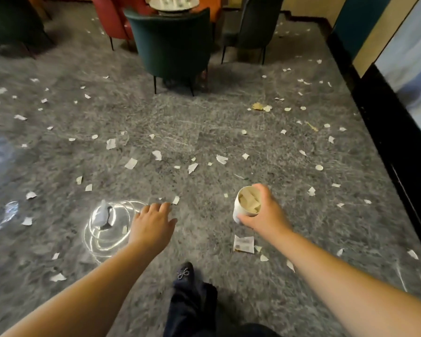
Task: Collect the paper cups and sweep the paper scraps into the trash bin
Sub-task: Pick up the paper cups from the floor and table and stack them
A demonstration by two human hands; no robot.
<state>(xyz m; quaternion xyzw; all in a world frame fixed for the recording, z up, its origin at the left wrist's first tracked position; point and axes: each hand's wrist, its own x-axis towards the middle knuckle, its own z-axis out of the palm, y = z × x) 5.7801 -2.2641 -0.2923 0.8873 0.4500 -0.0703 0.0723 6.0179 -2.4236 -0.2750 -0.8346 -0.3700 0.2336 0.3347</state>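
My right hand [265,212] grips a white paper cup [238,210] by its rim, and crumpled paper fills the cup. My left hand [153,222] reaches out low over the grey carpet with relaxed fingers and holds nothing. Just ahead of its fingertips lies a small white scrap [176,200]. Several white paper scraps [192,167] are scattered all over the carpet. A larger printed wrapper [244,244] lies below my right hand. No trash bin is in view.
A dark green chair [173,42] stands ahead, with a red chair [112,18], a grey chair [250,25] and a round table [173,3] behind it. A black skirting and wall [399,154] run along the right. A bright light reflection [107,227] lies left of my left hand. My dark shoe [185,273] is below.
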